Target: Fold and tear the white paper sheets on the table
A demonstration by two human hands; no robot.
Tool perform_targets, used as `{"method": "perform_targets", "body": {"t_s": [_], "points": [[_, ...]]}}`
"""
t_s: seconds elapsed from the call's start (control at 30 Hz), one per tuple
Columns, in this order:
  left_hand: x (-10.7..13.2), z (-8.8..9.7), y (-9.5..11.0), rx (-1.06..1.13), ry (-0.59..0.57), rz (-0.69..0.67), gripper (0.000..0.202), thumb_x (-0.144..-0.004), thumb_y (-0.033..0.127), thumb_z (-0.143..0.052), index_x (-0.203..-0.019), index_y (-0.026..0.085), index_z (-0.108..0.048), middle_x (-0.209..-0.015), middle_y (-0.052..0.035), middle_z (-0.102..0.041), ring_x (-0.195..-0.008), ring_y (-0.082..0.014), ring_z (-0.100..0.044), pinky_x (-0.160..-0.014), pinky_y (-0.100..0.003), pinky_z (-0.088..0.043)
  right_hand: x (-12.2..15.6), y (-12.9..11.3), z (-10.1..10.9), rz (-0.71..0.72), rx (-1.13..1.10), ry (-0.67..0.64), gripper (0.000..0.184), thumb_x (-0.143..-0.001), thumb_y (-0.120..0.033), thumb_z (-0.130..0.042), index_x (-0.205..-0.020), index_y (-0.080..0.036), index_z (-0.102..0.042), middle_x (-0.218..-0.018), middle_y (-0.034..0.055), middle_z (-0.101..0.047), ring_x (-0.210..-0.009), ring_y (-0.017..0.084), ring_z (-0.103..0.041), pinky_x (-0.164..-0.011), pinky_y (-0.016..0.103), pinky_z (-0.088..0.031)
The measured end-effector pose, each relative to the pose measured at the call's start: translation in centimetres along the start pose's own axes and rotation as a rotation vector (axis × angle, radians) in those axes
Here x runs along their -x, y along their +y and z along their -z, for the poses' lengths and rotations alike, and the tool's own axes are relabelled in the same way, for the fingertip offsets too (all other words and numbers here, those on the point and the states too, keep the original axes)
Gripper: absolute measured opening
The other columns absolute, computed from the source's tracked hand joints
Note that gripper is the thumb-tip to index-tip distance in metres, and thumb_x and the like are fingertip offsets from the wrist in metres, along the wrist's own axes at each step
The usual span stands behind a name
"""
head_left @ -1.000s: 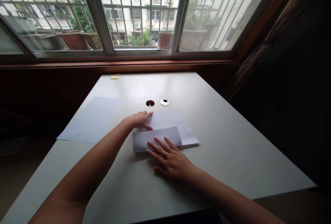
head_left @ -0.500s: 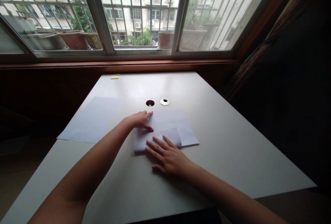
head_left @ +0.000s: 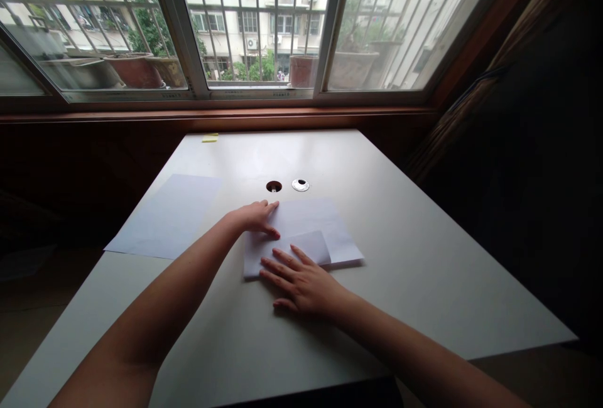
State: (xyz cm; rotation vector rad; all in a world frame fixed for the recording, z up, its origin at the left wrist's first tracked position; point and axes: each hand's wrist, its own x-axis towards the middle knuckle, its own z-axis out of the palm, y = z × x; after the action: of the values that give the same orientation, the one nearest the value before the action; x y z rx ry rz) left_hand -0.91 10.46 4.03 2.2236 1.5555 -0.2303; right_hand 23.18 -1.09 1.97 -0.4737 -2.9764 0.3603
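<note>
The paper [head_left: 330, 226] lies in the middle of the table [head_left: 424, 270], just in front of the person, with its near part turned up and over as a flap [head_left: 308, 248] that rests on the sheet's own upper face. The right hand [head_left: 301, 284] lies palm down at the near edge, its spread fingers [head_left: 277, 260] reaching onto the flap. It grasps nothing. It seems laid flat so that its weight bears on the doubled edge and holds the flap down. The left hand [head_left: 257, 218] is also open and flat, resting on the far left corner of the paper with the thumb pointing across it. This looks like a hold meant to pin the sheet to the table so it cannot slide or twist under the other hand's pressure. Neither hand is clenched, and both arms reach forward with the wrists low. Just beyond the paper there is a round hole [head_left: 274, 186] in the table, with its loose cap [head_left: 300, 185] beside it, both clear of the sheet. A second sheet [head_left: 167, 216] lies unfolded well to the left, near the table's left edge and apart from both hands. A small yellow note [head_left: 210, 138] sits at the far edge below the barred window [head_left: 264, 19], and flower pots [head_left: 134, 71] stand outside on the ledge.
</note>
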Motion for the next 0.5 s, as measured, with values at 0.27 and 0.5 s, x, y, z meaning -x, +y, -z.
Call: {"method": "perform_targets", "body": {"t_s": [0.27,0.5], "points": [[-0.1,-0.1,0.0,-0.001,0.0,0.001,0.125,-0.06,0.087,-0.061,-0.157,0.025,-0.015,-0.147,-0.0181,-0.04,-0.129,-0.0392,-0.044,-0.099,-0.044,-0.044,-1.0,-0.3,0.1,0.043,0.032,0.032,0.064,-0.101,-0.057,-0.034,-0.156,-0.027,-0.023,-0.16,0.003,-0.029,-0.151,0.03,-0.017,-0.123,0.056,-0.006],[-0.1,-0.1,0.1,-0.023,0.011,-0.008,0.121,-0.063,0.085,-0.061,-0.157,0.024,-0.016,-0.145,-0.019,-0.041,-0.128,-0.039,-0.045,-0.098,-0.044,-0.044,-1.9,-0.8,-0.4,0.068,0.055,0.059,0.063,-0.101,-0.056,-0.036,-0.156,-0.027,-0.023,-0.159,0.0037,-0.031,-0.15,0.029,-0.019,-0.122,0.056,-0.008]]}}
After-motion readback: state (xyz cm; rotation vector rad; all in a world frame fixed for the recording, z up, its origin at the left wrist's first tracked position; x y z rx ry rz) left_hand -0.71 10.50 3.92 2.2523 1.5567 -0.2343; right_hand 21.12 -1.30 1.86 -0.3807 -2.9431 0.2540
